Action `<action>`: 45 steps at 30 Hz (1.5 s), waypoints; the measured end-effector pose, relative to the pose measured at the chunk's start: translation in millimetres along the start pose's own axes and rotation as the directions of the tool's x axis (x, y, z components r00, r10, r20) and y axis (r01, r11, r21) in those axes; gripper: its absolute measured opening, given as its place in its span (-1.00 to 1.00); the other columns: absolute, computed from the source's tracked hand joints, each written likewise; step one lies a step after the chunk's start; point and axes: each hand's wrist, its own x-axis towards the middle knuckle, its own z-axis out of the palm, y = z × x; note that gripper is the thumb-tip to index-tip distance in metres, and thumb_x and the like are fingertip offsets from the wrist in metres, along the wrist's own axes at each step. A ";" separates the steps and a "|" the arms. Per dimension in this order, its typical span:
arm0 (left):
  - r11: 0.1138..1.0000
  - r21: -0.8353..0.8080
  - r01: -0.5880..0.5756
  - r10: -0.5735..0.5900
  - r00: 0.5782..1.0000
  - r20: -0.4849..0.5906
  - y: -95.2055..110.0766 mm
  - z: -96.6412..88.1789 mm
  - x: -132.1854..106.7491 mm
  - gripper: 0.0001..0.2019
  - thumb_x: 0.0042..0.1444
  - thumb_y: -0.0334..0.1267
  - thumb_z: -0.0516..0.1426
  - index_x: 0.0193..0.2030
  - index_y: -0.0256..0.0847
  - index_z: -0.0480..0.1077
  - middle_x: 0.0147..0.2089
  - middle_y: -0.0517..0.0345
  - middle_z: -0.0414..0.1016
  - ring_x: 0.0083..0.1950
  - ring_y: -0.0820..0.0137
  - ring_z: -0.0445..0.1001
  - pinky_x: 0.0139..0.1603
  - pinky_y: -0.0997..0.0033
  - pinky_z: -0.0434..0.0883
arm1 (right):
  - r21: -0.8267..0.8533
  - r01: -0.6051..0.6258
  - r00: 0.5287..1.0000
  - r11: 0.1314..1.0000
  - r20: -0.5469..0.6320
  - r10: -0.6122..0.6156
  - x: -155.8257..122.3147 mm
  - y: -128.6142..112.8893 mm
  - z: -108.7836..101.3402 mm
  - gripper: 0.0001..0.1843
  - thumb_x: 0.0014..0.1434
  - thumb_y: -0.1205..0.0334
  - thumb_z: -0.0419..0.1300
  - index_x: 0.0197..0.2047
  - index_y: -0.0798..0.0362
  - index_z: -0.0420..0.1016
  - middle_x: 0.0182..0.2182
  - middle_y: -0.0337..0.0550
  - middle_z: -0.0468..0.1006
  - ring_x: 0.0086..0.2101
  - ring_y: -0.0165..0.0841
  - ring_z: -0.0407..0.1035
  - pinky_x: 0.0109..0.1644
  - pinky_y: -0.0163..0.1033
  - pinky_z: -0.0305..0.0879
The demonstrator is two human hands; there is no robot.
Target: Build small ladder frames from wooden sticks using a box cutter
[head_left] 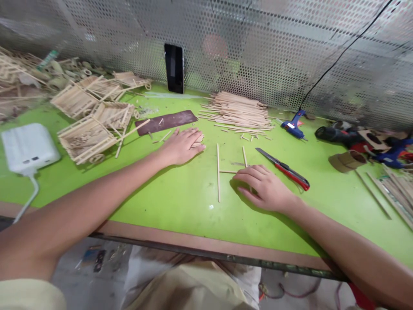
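Note:
My left hand lies palm down with its fingers stretched out, over a small heap of short wooden sticks. Most of that heap is hidden under it. On the right, my right hand rests low over an H-shaped layout of thin sticks. An upright stick forms the left side, a crossbar stick runs under my right fingertips, and a second upright stick is partly covered. My right thumb is apart from the fingers. A red and black utility knife with its blade out lies beside this hand.
Behind are a stick pile, brown sandpaper-like strip and upright phone. Small wooden carts and a white power adapter stand left. Right are a blue glue gun, dark power tool and bamboo ring.

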 end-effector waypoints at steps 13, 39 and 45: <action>1.000 -0.005 0.002 -0.002 1.000 0.011 2.7 -0.5 -1.1 -0.24 0.53 0.23 -0.15 0.67 -0.19 0.09 0.72 0.00 -0.02 0.72 0.03 0.01 0.74 -0.15 -0.13 | -0.020 0.018 1.000 1.000 -0.011 -0.018 0.6 -0.2 1.0 -0.72 0.55 0.15 0.09 0.15 0.04 0.55 0.00 0.06 0.71 -0.03 -0.10 0.59 0.04 0.08 0.53; 0.982 0.072 -0.176 0.166 0.978 0.123 -44.2 -13.0 -0.3 -0.26 0.55 0.29 -0.18 0.70 0.00 0.00 0.72 0.06 -0.01 0.73 0.07 -0.03 0.71 -0.18 -0.16 | -0.012 0.093 0.993 0.996 -0.065 -0.094 1.4 -7.3 -4.8 -0.74 0.56 0.19 0.09 0.06 0.04 0.61 -0.07 -0.02 0.74 -0.10 -0.17 0.59 0.02 -0.03 0.49; 0.986 0.071 -0.153 0.147 0.986 0.081 -42.4 -13.9 -2.2 -0.33 0.58 0.18 -0.20 0.67 -0.03 0.09 0.69 0.07 0.09 0.71 0.10 0.06 0.71 -0.16 -0.11 | -0.005 0.092 0.993 0.996 -0.070 -0.092 1.5 -7.6 -4.3 -0.74 0.55 0.20 0.10 0.05 0.05 0.61 -0.07 -0.02 0.74 -0.09 -0.17 0.59 0.03 -0.03 0.48</action>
